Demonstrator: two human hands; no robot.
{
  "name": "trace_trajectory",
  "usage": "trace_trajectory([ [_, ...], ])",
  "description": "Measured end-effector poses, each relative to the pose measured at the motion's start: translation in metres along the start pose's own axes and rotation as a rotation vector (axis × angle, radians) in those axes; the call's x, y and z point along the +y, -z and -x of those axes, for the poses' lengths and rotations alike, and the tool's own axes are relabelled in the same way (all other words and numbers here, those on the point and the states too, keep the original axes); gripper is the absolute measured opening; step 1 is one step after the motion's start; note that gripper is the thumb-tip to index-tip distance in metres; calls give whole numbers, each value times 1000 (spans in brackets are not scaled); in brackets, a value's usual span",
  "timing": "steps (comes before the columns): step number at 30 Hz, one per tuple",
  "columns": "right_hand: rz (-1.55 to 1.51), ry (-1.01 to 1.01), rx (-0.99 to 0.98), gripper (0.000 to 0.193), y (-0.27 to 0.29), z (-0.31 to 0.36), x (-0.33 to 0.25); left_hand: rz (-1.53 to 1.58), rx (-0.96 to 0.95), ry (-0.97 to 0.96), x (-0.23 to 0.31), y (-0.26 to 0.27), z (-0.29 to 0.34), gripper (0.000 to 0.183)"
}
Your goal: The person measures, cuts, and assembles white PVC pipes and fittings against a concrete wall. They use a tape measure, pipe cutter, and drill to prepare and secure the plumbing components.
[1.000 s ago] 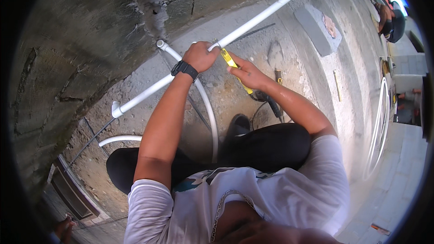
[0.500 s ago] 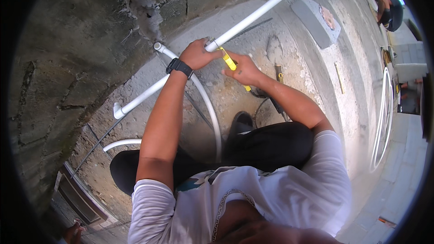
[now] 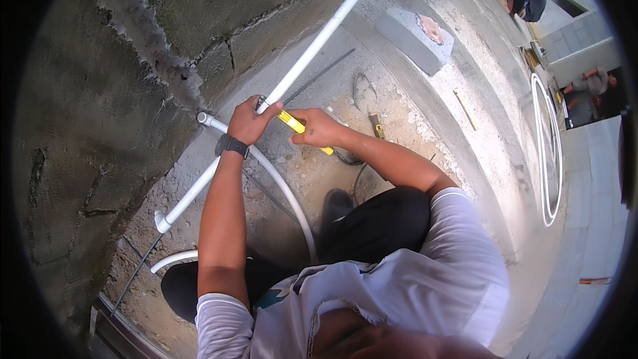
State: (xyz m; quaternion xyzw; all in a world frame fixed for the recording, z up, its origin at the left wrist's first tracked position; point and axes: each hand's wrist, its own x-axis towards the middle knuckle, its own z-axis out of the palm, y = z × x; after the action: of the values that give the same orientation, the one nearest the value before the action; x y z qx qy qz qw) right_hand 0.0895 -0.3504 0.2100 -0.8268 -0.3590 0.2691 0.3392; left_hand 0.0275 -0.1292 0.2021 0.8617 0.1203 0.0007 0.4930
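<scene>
A long white plastic pipe (image 3: 323,34) runs diagonally beside the wall, with an elbow fitting (image 3: 161,221) at its near left end. My left hand (image 3: 249,123) is closed around the pipe, a dark watch (image 3: 232,147) on its wrist. In my right hand (image 3: 316,127) is a slim yellow hand tool (image 3: 292,121), its front end at the pipe beside my left fingers. My fingers hide part of the tool, so its exact kind is unclear. A thinner, curved white pipe (image 3: 287,189) passes under my left wrist and ends in a round fitting (image 3: 205,118) near the wall.
A rough block wall (image 3: 226,10) rises on the left. Thin dark rods (image 3: 136,276), a yellow-and-black power tool (image 3: 377,126) and its cord lie on the rubble. Concrete steps (image 3: 478,86) are at right, with a grey block (image 3: 415,43) and coiled white pipe (image 3: 545,153). Two people sit farther off.
My view has turned and shifted, so the pipe looks steeper and my hands appear farther left and lower. Both hands keep their holds on the pipe and the yellow tool.
</scene>
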Motion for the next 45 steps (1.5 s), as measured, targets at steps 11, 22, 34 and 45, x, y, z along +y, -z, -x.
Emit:
trace_trajectory([
  [11, -56, -213, -62, 59, -5, 8, 10, -50, 75, -75, -10, 1, -3, 98],
  [22, 89, -233, -92, 59, -10, 8, 14, -93, 84, -87, -8, -8, 0, 87],
  [34, 128, -243, 29, 49, -28, -3, 8, -166, 211, -83, -23, -3, -3, 78],
  [45, 49, -445, -368, 65, -66, -5, 55, -217, 125, -13, -27, 36, -5, 75],
])
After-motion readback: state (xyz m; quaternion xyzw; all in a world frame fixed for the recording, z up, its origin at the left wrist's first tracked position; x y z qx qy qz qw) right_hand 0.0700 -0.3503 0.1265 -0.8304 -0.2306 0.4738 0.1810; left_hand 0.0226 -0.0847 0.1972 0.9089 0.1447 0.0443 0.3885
